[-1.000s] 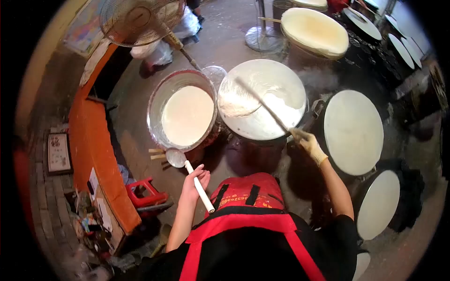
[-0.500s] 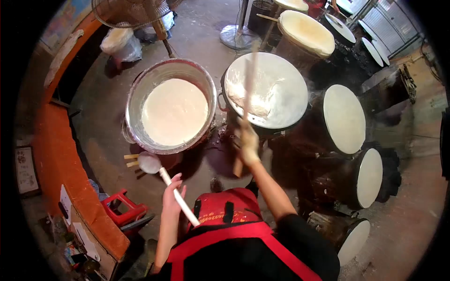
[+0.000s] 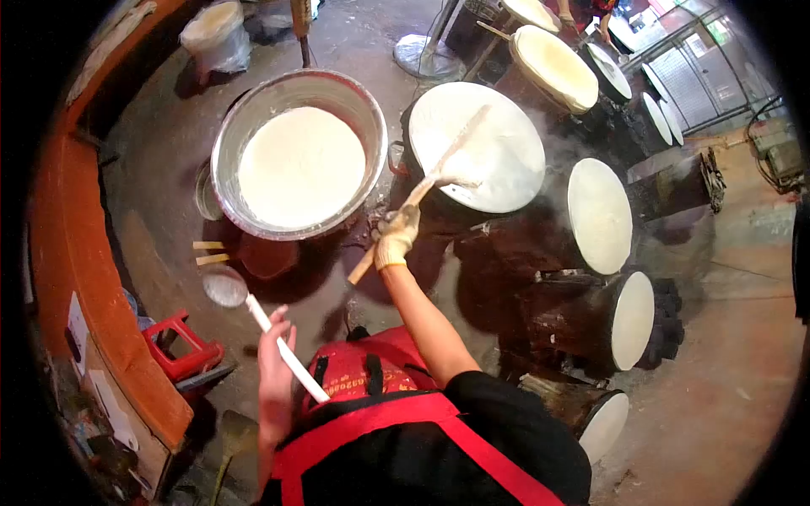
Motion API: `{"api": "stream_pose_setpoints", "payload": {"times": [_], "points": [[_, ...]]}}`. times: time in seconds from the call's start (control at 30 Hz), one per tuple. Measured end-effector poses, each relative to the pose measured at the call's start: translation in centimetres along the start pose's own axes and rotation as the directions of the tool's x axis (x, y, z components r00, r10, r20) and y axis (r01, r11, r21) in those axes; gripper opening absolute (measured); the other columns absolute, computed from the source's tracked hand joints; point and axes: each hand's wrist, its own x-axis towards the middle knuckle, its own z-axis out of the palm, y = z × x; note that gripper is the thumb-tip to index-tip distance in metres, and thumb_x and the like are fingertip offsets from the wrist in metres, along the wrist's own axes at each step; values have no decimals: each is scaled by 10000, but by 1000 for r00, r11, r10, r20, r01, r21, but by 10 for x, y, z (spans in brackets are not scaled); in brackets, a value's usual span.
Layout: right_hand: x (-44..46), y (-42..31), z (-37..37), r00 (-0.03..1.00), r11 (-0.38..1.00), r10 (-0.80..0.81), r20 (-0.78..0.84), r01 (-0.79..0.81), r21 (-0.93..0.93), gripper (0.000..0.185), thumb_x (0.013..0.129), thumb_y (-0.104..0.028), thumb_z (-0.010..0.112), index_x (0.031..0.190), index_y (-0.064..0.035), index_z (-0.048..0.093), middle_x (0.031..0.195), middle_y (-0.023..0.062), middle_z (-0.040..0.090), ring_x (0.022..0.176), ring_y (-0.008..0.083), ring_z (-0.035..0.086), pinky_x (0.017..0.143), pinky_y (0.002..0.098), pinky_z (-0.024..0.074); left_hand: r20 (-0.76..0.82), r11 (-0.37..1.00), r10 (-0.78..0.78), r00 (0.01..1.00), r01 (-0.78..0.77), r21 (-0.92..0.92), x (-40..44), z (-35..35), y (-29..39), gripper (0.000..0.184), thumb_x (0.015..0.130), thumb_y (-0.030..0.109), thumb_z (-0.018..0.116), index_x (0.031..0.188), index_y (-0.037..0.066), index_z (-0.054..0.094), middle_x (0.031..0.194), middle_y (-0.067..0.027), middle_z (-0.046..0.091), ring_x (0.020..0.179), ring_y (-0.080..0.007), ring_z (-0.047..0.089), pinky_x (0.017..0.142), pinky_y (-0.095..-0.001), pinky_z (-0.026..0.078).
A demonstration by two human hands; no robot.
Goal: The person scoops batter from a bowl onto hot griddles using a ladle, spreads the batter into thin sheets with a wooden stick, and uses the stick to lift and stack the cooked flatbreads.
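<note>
My left hand [image 3: 275, 350] has its fingers round the white handle of a ladle [image 3: 226, 287], whose round bowl hangs below the batter pot. On my right hand [image 3: 396, 236] is a pale glove, closed on a long wooden paddle [image 3: 429, 182]. The paddle slants up and right over the round white griddle [image 3: 481, 156], with a clump of pale dough at its lower left edge. Left of the griddle stands a large metal pot [image 3: 228, 152] with white batter [image 3: 302, 169] inside.
Round white-topped griddles [image 3: 599, 217] line the right side. A stack of pale round sheets [image 3: 554, 67] is at the upper right, near another person's hands [image 3: 606, 32]. An orange counter [image 3: 76, 219] and a red stool [image 3: 183, 347] are at left.
My right hand has swung left with the paddle, which now tilts over the griddle. The dough clump sits at its lower edge. My left hand still holds the ladle. The view has shifted right.
</note>
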Motion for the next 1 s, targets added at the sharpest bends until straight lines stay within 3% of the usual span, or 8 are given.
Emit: {"api": "stream_pose_setpoints", "payload": {"times": [0.1, 0.27, 0.4, 0.5, 0.6, 0.8, 0.9, 1.0], "points": [[-42, -51, -21, 992, 954, -82, 91, 105, -282, 282, 874, -442, 546, 1048, -236, 465, 646, -24, 427, 430, 105, 375, 363, 254, 297, 46, 998, -47, 998, 46, 33, 13, 14, -2, 339, 780, 41, 561, 1112, 105, 587, 1131, 51, 537, 1061, -58, 449, 961, -250, 334], [-28, -131, -37, 992, 910, -115, 42, 123, -396, 230, 918, -379, 477, 1022, -175, 463, 604, -17, 425, 410, 100, 361, 347, 255, 280, 106, 993, -48, 993, 36, 116, 6, 40, -9, 333, 763, 53, 577, 1091, 105, 593, 1119, 49, 549, 1011, -52, 458, 958, -255, 317], [-2, -128, -13, 978, 995, 88, 191, -95, 28, 319, 858, -489, 496, 884, -172, 508, 591, 15, 489, 383, 119, 347, 342, 253, 252, 128, 993, -12, 992, -3, 117, -2, 59, -19, 325, 746, -4, 569, 1059, 75, 608, 1042, 37, 577, 823, -42, 472, 801, -206, 374], [4, -95, -27, 920, 868, 338, 201, -221, -445, 353, 864, -524, 496, 968, -189, 528, 602, -3, 458, 411, 109, 362, 362, 243, 277, 146, 995, -39, 989, 24, 101, -7, 78, -26, 319, 747, -26, 565, 1050, 60, 614, 1016, 27, 591, 771, -37, 479, 722, -176, 385], [-36, -129, -50, 947, 764, 159, 280, 62, -642, 446, 911, -424, 506, 1297, -227, 399, 619, -39, 424, 422, 75, 351, 355, 235, 284, 155, 990, -7, 988, -15, 139, -15, 99, -27, 326, 749, -23, 567, 1061, 58, 612, 932, 36, 567, 749, -41, 462, 696, -178, 374], [-11, -242, -81, 990, 742, 108, 86, -23, -670, 297, 932, -438, 412, 913, -155, 499, 595, -27, 453, 374, 79, 319, 329, 226, 232, 161, 983, 30, 986, -59, 176, -16, 126, -49, 302, 779, -12, 548, 1073, 37, 600, 832, 20, 513, 720, -71, 482, 680, -186, 416], [5, -233, -57, 970, 873, 55, 237, 69, -484, 231, 940, -380, 438, 981, -156, 476, 641, -16, 484, 397, 88, 351, 349, 227, 270, 137, 986, 35, 990, -57, 159, -28, 155, -62, 321, 745, -11, 574, 1055, 60, 621, 764, 54, 487, 661, -54, 424, 621, -182, 344], [16, -210, -82, 864, 723, 290, 411, 83, -685, 193, 926, -322, 484, 1037, -165, 499, 669, -10, 494, 428, 75, 376, 373, 238, 292, 172, 980, -4, 985, -30, 198, -28, 175, -72, 321, 745, -16, 575, 1051, 69, 624, 813, 55, 502, 690, -50, 439, 640, -182, 360]]}}
